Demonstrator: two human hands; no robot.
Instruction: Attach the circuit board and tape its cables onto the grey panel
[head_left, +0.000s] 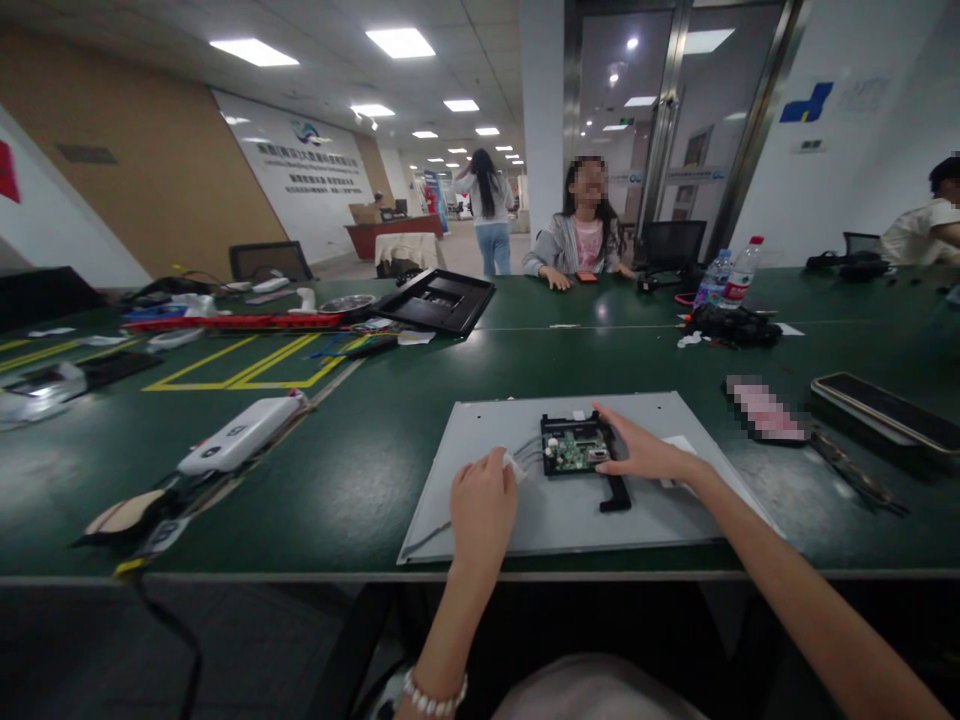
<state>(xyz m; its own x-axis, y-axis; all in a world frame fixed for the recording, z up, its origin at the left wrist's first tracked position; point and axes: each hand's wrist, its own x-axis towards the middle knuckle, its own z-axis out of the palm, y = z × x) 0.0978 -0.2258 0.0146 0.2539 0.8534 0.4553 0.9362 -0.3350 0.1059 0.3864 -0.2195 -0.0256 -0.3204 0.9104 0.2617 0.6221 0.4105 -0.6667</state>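
Note:
A flat grey panel (525, 525) lies on the green table in front of me. On it rests a green circuit board (576, 453) in a black plastic frame (616, 492). My right hand (651, 456) grips the right side of the frame, thumb at the near edge and fingers at the far edge. Left of the board, my left hand (484, 505) is closed on thin grey wires (531, 452) that run to the board, with a white piece (513, 466) showing at its fingertips. A grey cable (429, 538) trails out on the panel's near left.
Left stands a white power strip-like device (238, 435) with cables. Farther back lie a black frame-shaped housing (442, 300) and a red bar (247, 322). To the right are phones (889, 410) and bottles (741, 275). A person (585, 235) sits across the table.

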